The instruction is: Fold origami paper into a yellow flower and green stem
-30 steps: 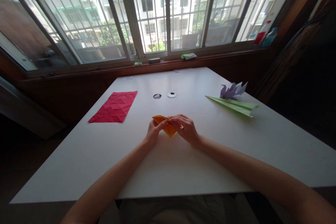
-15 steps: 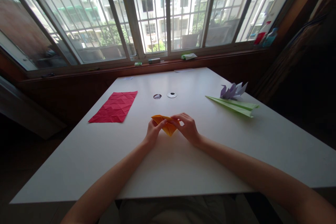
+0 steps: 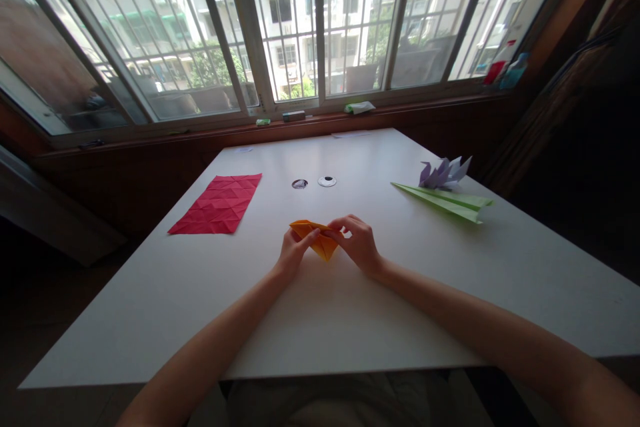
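A folded orange paper piece (image 3: 320, 242) lies at the middle of the white table (image 3: 320, 320). My left hand (image 3: 293, 252) pinches its left side with thumb and fingers. From the right, my right hand (image 3: 359, 244) grips the upper right edge of the same paper with its fingertips. Both hands rest low on the tabletop, close together, and they hide part of the paper.
A creased red paper sheet (image 3: 219, 203) lies flat at the left. A green folded paper plane (image 3: 447, 201) and a purple paper figure (image 3: 443, 173) sit at the right. Two small round things (image 3: 314, 182) lie behind the hands. Bottles (image 3: 505, 65) stand on the windowsill.
My right hand has drawn its fingers back a little toward the right, uncovering more of the orange paper. The left hand has hardly moved.
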Available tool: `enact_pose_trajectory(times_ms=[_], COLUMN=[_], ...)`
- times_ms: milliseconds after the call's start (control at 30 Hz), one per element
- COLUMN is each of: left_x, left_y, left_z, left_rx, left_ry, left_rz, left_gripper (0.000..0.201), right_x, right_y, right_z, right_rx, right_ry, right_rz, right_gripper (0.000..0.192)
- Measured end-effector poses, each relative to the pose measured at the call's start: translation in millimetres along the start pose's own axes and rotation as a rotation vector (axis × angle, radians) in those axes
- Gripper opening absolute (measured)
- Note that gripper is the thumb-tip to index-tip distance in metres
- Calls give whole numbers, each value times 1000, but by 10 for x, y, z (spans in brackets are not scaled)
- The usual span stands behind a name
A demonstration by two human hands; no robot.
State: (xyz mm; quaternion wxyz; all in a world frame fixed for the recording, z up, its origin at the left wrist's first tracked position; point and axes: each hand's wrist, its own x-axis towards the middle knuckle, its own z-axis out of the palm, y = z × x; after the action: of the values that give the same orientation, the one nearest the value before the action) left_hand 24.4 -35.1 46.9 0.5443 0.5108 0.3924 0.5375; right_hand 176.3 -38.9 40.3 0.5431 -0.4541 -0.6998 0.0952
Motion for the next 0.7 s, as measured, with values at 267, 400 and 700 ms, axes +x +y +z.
enact_pose_trajectory(times_ms=[267,400,700], left_x=[-20,-32,-33], left_y=[14,18,25], left_z=[-5,-4,-24], left_rx=[25,40,176], left_ry=[-70,-103,-94], left_rz=[15,54,188], left_gripper=[23,25,22], right_x=[24,29,36], right_y=[-37,-27,8], right_z=[-17,-33,-41], right_rx=[4,-7,-21], right_ry=[0,46,77], right_rz=[30,42,-32], right_gripper=[7,7,10])
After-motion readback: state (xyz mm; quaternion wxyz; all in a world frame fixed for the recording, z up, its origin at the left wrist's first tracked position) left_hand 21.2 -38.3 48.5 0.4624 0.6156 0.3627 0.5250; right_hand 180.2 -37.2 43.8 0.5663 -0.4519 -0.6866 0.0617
